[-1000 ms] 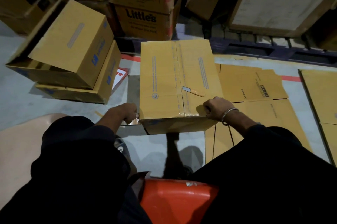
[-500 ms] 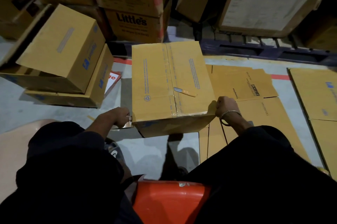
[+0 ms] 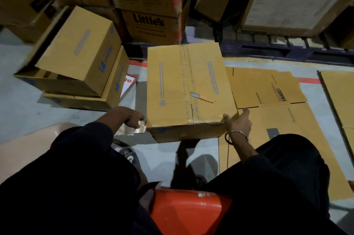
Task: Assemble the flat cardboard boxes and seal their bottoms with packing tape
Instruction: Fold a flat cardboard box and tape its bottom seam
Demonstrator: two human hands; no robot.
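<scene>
Right hand (image 3: pixel 238 122) off the top face now: a second ago curled on the near right part of the seam side, half a second ago down at the right corner, and now opened, thumb on the near right corner of the box (image 3: pixel 187 89) and fingers spread along its right side. Probably means taping of this bottom is finished and the box is about to be turned or moved aside. Tape strip (image 3: pixel 188 89) visible along the middle seam, running from far edge to near edge. Small cutter (image 3: pixel 203 97) lying loose on the top face, just right of the seam; could slide off if the box is tipped.

Left hand (image 3: pixel 132 118) at the near left corner of the box, fingers curled and pinching a shiny piece, seemingly the packing tape (image 3: pixel 137 128); cannot tell the exact grip. Box between both hands, standing on the floor, beside the flat cardboard sheets (image 3: pixel 268 89) on the right
</scene>
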